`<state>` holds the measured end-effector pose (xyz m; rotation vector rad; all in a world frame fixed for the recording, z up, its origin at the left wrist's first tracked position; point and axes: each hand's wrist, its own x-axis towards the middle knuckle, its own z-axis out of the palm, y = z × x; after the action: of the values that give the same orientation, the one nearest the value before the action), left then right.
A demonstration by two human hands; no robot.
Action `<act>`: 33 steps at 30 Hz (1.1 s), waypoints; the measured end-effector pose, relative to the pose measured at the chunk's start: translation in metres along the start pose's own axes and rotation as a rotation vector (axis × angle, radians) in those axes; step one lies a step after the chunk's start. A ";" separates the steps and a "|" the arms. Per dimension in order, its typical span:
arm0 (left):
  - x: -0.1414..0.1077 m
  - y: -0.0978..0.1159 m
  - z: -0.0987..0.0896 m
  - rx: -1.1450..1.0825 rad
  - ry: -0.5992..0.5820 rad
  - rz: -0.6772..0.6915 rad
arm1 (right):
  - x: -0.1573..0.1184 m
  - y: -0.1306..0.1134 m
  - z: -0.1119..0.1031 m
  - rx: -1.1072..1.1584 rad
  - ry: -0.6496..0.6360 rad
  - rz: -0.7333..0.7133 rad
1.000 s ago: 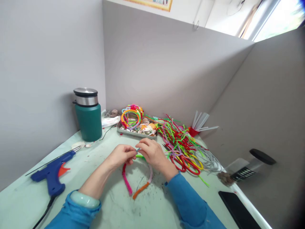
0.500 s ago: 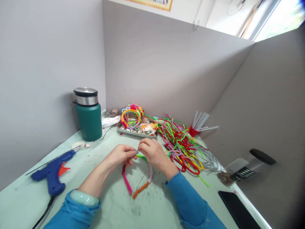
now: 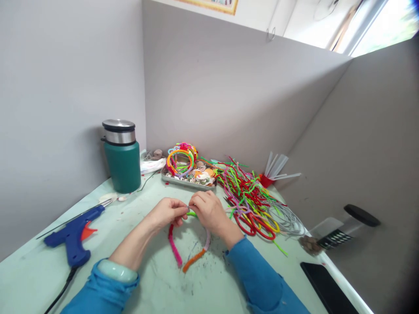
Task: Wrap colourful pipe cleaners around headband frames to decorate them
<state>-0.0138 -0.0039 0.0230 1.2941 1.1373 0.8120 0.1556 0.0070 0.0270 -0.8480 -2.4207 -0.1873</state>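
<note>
An open hoop of fuzzy pipe cleaner (image 3: 175,248), shaped like a headband, hangs from my hands over the table. Its pink end is on the left, its lilac and orange end on the right, and a green stretch shows at the top. My left hand (image 3: 168,213) is closed in a pinch at the top of the hoop. Right beside it, my right hand (image 3: 207,211) grips the green part, its fingertips meeting those of the left. A tiny greyish-blue bit shows between the fingertips; its kind cannot be made out.
Behind my hands stands a metal tray (image 3: 190,183) of shells and buttons with colourful hoops. Right of it lie loose pipe cleaners (image 3: 242,187) and red-handled scissors (image 3: 262,226). A blue glue gun (image 3: 73,237), green flask (image 3: 122,165), black phone (image 3: 327,288) and clear jar (image 3: 330,235) surround the work area.
My fingers have shifted slightly at the top of the hoop, and less of the greyish-blue bit and the green stretch shows. The hoop stays nearly in place.
</note>
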 end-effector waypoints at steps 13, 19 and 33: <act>0.000 0.000 -0.002 -0.202 0.079 -0.003 | 0.000 -0.008 0.006 0.191 0.126 0.232; 0.002 -0.004 -0.001 -0.238 0.120 0.017 | 0.000 -0.010 0.012 0.213 0.146 0.246; 0.004 -0.006 0.000 -0.268 0.148 0.014 | -0.001 -0.013 0.018 0.146 0.180 0.222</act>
<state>-0.0131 -0.0011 0.0169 1.0338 1.0939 1.0465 0.1398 0.0015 0.0116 -0.9801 -2.1278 -0.0017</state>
